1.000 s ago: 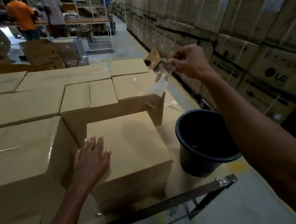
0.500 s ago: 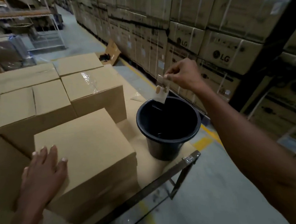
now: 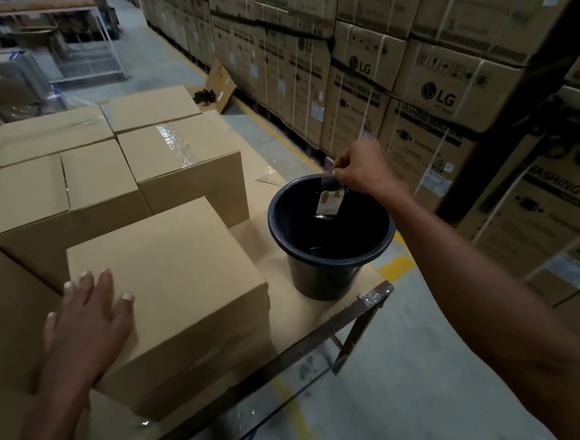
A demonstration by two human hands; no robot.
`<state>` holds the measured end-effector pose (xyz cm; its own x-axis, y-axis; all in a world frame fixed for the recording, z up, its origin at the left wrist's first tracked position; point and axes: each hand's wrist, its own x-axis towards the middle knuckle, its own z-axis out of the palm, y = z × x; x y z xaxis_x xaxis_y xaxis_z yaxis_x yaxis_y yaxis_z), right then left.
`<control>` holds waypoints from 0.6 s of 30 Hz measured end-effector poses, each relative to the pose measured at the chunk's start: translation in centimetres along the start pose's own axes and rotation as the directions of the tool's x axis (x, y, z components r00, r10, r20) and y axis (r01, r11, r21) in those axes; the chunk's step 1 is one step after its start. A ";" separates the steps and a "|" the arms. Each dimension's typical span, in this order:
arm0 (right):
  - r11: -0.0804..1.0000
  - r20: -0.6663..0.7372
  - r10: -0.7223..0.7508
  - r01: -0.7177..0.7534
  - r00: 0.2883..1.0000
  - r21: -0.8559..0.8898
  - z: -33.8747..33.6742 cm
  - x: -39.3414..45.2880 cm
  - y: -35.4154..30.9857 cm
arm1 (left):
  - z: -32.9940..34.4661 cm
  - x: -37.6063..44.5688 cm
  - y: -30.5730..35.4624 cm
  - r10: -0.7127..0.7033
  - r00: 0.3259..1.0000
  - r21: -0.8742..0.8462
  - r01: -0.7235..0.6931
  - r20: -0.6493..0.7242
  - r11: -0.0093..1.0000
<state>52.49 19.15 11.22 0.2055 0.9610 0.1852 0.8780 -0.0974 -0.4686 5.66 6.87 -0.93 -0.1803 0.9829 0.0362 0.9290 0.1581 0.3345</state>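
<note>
Our right hand (image 3: 357, 170) pinches tape scrap (image 3: 328, 201), dangling inside black bucket (image 3: 324, 282) mouth. Our left hand (image 3: 89, 319) flat, fingers straight, on cardboard box (image 3: 181, 261) left of bucket. We judge: release over bucket centre, flick if sticky.

Warehouse: LG washing-machine cartons (image 3: 443, 82) stacked high along aisle w/ yellow floor line (image 3: 261, 118), plain boxes (image 3: 181, 152) on cart.

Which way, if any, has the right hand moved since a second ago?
Yes. The right hand, pinching a tape scrap, has come down to the black bucket, over its mouth.
</note>
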 end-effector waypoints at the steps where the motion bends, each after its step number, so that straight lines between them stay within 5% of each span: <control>1: 1.000 0.005 0.001 -0.001 1.000 -0.007 0.1 -0.1 0.1 | 0.0 0.0 0.0 -0.003 1.000 -0.003 0.003 0.002 1.000; 18: 0.994 0.063 -0.108 0.106 0.992 0.037 2.1 -1.8 -1.2 | -0.3 -0.3 0.5 -0.006 1.000 -0.108 0.004 -0.023 0.994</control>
<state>50.16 18.10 9.63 0.0818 0.9803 0.1796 0.8781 0.0143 -0.4782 6.09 6.66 -0.43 -0.1937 0.9795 0.0555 0.8880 0.1510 0.4343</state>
